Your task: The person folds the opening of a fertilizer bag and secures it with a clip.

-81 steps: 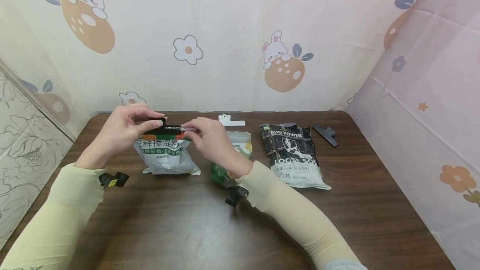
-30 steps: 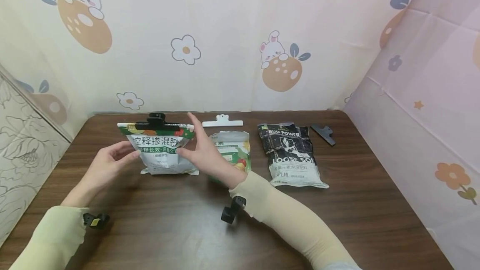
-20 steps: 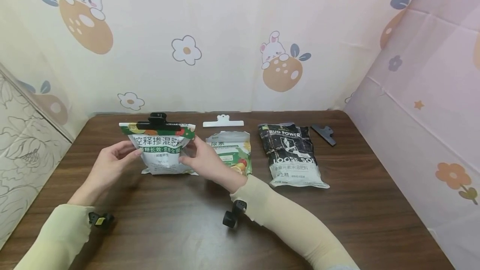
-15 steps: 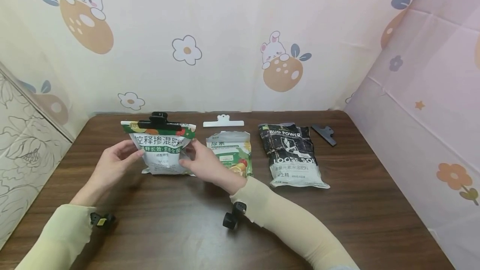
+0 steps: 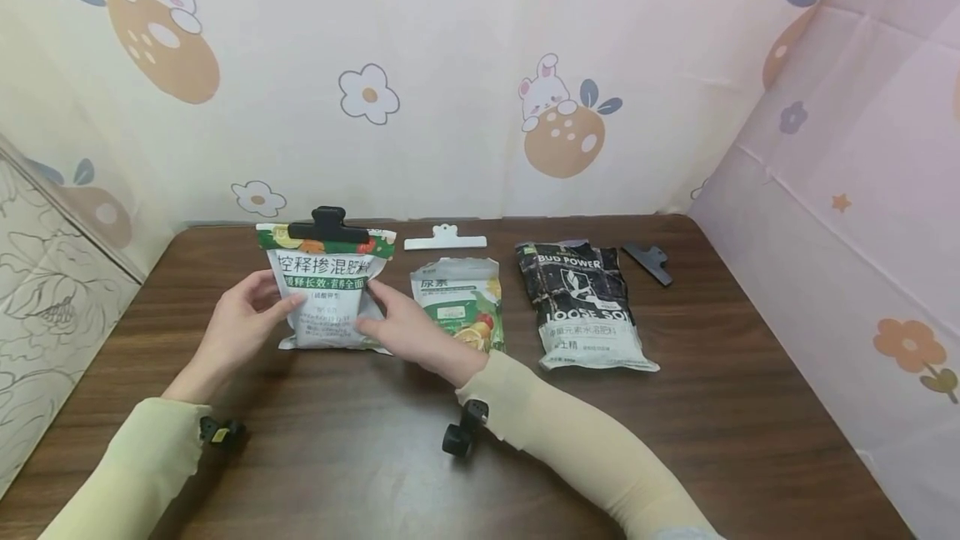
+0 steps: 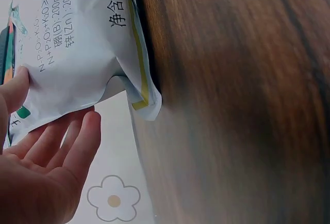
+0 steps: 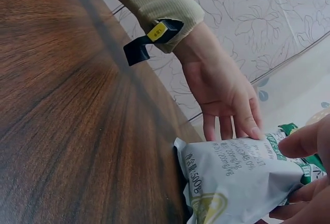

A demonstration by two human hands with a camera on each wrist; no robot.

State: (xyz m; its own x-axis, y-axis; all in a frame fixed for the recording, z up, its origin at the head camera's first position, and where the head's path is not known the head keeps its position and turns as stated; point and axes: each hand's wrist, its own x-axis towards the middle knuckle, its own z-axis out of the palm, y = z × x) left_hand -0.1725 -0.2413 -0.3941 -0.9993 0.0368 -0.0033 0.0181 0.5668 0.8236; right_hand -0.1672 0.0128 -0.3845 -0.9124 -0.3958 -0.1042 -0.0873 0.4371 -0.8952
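Note:
A white fertilizer bag (image 5: 324, 319) with a green, fruit-printed top stands upright on the table at the left. A black clip (image 5: 328, 230) is clamped across its top edge. My left hand (image 5: 243, 315) holds the bag's left side, thumb on the front and fingers behind. On the other side, my right hand (image 5: 412, 330) grips it the same way, its fingertips partly hidden. In the left wrist view, the bag's bottom corner (image 6: 147, 105) touches the table. The right wrist view shows both hands at the bag (image 7: 232, 177).
To the right, a green and white bag (image 5: 453, 298) lies beside my right forearm. Further right lies a black and white bag (image 5: 581, 307). A white clip (image 5: 446, 238) lies near the table's back edge, and a dark grey clip (image 5: 648, 263) at the back right. A patterned curtain (image 5: 450, 148) hangs behind.
Both hands have left the black clip at the bag's top and moved down to its sides. The clip stays on the bag, whose top has since tilted back and shifted slightly right.

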